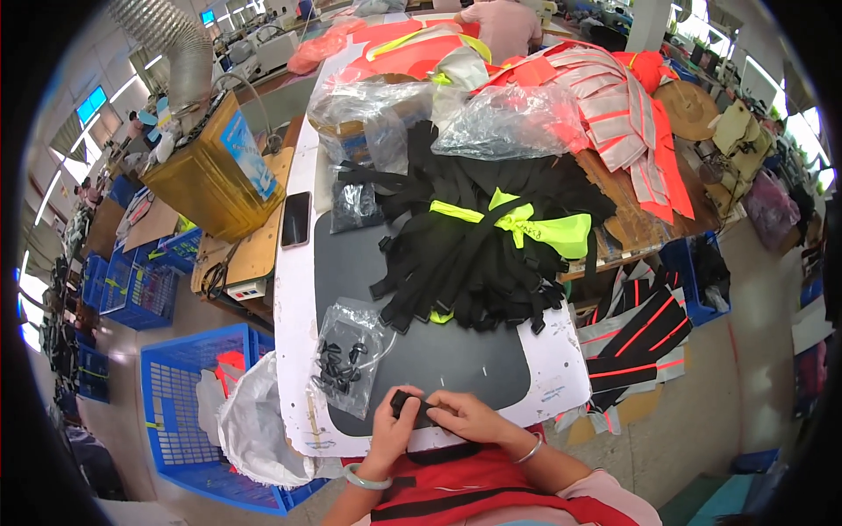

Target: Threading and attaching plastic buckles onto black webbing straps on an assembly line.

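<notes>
Head view: from my distant seat I looked down on a left hand [390, 430] and a right hand [469, 415], close together at the near edge of the tabletop [559, 379], with one black piece [422, 415] between them
Left hand: its fingers were closed around one end of the piece, the thumb pressing along it and a dark tip standing out above; I would have let this side be the anchor, firm but not crushing
Right hand: thumb and fingertips were clamped on the other end, just beside the left; I judged this the better side for small turns and pushes
Black piece: it lay across the gap between the hands, mostly covered, and I could not tell whether it was folded webbing alone or webbing with a fitting; it looked stiff enough to spring open if either pinch slackened, so I favoured squaring its edges and checking for twist before any pressure
Small black parts [338, 368]: they sat in a clear bag [353, 321] on the left of the dark panel [456, 359], within easy reach of the left hand; a flat, open bag mouth seemed wise, to spare snagging
Black straps [456, 279]: they lay heaped beyond the hands, a lime band [561, 233] across them; I thought drawing one out singly would avoid tangles
Phone [296, 219]: it rested well apart on the far left, no hindrance to the wrists
</notes>
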`<state>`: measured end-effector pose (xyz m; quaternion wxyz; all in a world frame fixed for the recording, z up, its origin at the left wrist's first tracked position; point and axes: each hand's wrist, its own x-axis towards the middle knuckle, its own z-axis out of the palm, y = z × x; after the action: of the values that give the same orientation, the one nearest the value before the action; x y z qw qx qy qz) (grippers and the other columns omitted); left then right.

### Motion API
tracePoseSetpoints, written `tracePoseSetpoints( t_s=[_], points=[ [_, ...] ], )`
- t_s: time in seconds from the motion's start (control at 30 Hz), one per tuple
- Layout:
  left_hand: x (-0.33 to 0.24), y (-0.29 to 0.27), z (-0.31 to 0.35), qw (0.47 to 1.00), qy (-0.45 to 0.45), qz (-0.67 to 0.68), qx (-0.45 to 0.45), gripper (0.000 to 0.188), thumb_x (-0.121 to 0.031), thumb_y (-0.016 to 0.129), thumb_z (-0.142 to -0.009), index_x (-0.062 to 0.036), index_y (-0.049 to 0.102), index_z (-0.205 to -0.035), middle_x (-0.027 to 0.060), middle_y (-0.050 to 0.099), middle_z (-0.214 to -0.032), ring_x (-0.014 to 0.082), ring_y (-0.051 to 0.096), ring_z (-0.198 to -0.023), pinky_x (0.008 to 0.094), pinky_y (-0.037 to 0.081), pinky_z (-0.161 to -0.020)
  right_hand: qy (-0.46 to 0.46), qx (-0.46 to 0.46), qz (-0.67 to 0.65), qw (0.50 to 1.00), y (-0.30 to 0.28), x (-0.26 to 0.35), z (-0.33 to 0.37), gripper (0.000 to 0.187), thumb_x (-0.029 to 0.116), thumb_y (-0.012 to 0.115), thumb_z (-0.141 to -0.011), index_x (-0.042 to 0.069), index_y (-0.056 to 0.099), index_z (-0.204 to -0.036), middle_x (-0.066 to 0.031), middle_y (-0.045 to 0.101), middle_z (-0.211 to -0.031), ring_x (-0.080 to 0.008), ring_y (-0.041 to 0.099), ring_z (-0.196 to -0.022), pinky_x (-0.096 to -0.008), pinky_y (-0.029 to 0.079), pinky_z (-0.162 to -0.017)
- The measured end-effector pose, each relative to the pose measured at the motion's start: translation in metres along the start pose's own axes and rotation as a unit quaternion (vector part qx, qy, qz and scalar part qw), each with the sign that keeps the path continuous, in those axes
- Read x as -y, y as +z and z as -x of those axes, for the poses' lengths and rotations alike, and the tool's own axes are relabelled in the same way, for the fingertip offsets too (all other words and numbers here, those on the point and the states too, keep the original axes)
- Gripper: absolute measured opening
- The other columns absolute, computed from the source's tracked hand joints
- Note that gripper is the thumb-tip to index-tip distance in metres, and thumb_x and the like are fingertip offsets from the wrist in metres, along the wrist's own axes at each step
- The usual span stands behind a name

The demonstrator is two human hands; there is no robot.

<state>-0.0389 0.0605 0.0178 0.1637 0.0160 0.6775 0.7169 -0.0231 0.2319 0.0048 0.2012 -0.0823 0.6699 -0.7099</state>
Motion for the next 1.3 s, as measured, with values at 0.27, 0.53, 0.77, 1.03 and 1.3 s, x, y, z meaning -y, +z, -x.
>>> tracePoseSetpoints(
  t_s=[0.27, 0.53, 0.77, 1.03, 1.3],
  points=[
    [0.002, 0.0, 0.016, 0.998, 0.063, 0.0, 0.01, 0.059, -0.055, 0.03, -0.096, -0.0033, 0.054, -0.107, -0.0049, 0.044, -0.068, 0.0028, 0.034, -0.055, 0.0189, 0.025, -0.049, 0.07, 0.087, -0.295, 0.949, 0.009, 0.004, 0.013, 0.016, 0.021, 0.046, -0.098, 0.007, 0.052, -0.096, 0.0044, 0.046, -0.068, -0.0015, 0.036, -0.052, -0.0153, 0.028, -0.046],
    [0.004, 0.025, 0.002, 0.993, 0.05, 0.11, 0.015, 0.045, -0.042, 0.024, -0.101, -0.0064, 0.044, -0.12, 0.0037, 0.053, -0.102, 0.0084, 0.051, -0.079, 0.0226, 0.044, -0.063, 0.078, -0.096, -0.191, 0.974, 0.014, 0.029, 0.004, 0.015, 0.023, 0.054, -0.093, 0.009, 0.059, -0.095, 0.0073, 0.052, -0.07, -0.0003, 0.042, -0.058, -0.0153, 0.034, -0.051],
    [0.004, 0.026, -0.006, 0.991, 0.126, 0.013, 0.043, 0.047, -0.038, 0.034, -0.099, 0.0011, 0.048, -0.121, 0.0087, 0.05, -0.093, 0.0126, 0.058, -0.067, 0.0241, 0.05, -0.06, 0.031, -0.133, -0.311, 0.94, 0.017, 0.005, 0.0, 0.019, 0.021, 0.047, -0.097, 0.006, 0.056, -0.102, 0.0061, 0.049, -0.072, -0.0002, 0.036, -0.056, -0.0162, 0.028, -0.048],
    [0.005, -0.003, 0.01, 0.919, 0.243, -0.304, 0.052, 0.041, -0.03, 0.074, -0.074, -0.0072, 0.065, -0.107, 0.0083, 0.055, -0.081, 0.0223, 0.057, -0.065, 0.0309, 0.047, -0.056, -0.09, -0.022, -0.166, 0.982, -0.008, -0.011, 0.013, 0.02, 0.017, 0.047, -0.097, 0.001, 0.057, -0.104, -0.0023, 0.055, -0.103, -0.0081, 0.052, -0.089, -0.0214, 0.043, -0.079],
    [0.004, -0.03, 0.017, 0.928, 0.228, -0.289, 0.055, 0.046, -0.008, 0.08, -0.059, -0.0054, 0.068, -0.103, 0.0057, 0.053, -0.078, 0.0174, 0.052, -0.068, 0.027, 0.043, -0.06, -0.199, -0.184, -0.553, 0.788, -0.107, 0.003, 0.04, 0.013, 0.02, 0.05, -0.094, 0.01, 0.049, -0.102, 0.002, 0.034, -0.069, -0.0094, 0.036, -0.062, -0.0251, 0.039, -0.067]
  ],
)
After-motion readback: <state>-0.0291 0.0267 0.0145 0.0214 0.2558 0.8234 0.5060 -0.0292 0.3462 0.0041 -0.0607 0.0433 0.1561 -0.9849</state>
